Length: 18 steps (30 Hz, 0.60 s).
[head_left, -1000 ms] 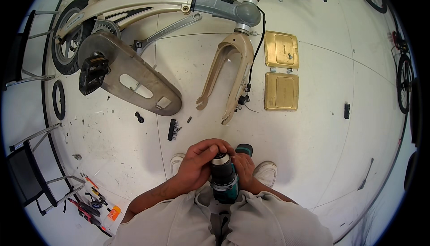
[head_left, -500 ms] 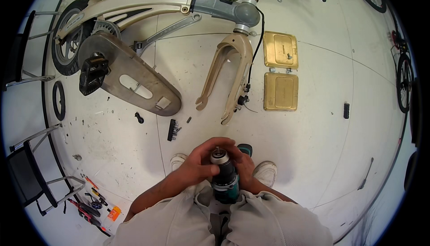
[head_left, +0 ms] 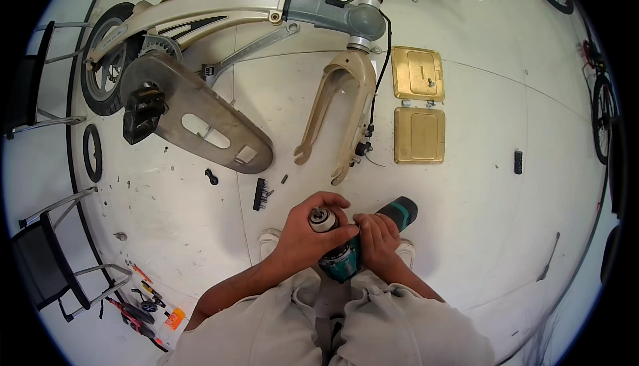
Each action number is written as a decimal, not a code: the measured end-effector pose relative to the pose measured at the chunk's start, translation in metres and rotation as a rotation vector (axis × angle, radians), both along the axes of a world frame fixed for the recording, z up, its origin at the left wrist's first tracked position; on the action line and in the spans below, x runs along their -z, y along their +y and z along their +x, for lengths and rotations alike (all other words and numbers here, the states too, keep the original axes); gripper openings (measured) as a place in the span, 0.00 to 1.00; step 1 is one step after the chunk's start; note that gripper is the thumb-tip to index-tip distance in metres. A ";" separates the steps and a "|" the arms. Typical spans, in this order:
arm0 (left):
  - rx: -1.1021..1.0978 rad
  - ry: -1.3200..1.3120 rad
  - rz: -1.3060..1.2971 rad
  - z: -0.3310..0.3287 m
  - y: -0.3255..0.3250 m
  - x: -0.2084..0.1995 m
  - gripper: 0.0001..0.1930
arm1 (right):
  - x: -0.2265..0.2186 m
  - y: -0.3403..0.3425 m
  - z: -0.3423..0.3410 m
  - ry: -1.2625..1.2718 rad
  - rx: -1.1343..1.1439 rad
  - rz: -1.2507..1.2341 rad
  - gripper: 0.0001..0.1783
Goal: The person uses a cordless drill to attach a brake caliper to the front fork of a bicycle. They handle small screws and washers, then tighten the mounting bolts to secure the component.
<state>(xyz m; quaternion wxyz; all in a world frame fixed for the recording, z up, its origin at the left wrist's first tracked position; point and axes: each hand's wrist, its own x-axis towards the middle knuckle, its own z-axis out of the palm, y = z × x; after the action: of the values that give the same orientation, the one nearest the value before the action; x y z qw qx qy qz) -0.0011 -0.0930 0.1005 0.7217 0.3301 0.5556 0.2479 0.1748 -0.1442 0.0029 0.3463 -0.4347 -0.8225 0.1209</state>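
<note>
Both hands hold our teal cordless drill (head_left: 346, 259) above our lap: left hand (head_left: 303, 236) wrapped shut around its metal chuck (head_left: 322, 219), right hand (head_left: 376, 239) closed on the body. Farther out: black bit holder (head_left: 259, 195) on the white floor (head_left: 506, 233), cream bicycle fork (head_left: 336, 109), brass floor plates (head_left: 418, 106).

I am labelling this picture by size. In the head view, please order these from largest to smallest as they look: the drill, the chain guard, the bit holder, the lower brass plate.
1. chain guard
2. drill, though it is nearer the camera and partly hidden by the hands, and lower brass plate: alike, unsure
3. bit holder
</note>
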 end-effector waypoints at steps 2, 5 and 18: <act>-0.032 0.011 -0.055 0.003 0.003 -0.012 0.24 | -0.005 0.007 0.006 -0.015 -0.022 0.002 0.22; -0.208 -0.384 0.032 -0.006 -0.010 -0.007 0.30 | 0.000 0.008 0.008 0.040 0.010 -0.037 0.24; -0.154 -0.352 -0.037 -0.007 -0.007 -0.001 0.36 | 0.000 0.012 0.011 0.138 0.043 -0.010 0.29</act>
<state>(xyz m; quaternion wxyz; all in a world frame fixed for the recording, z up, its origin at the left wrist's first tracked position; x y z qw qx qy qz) -0.0077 -0.1003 0.1017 0.7926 0.2246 0.4489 0.3462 0.1855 -0.1323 0.0030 0.4027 -0.4448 -0.7863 0.1473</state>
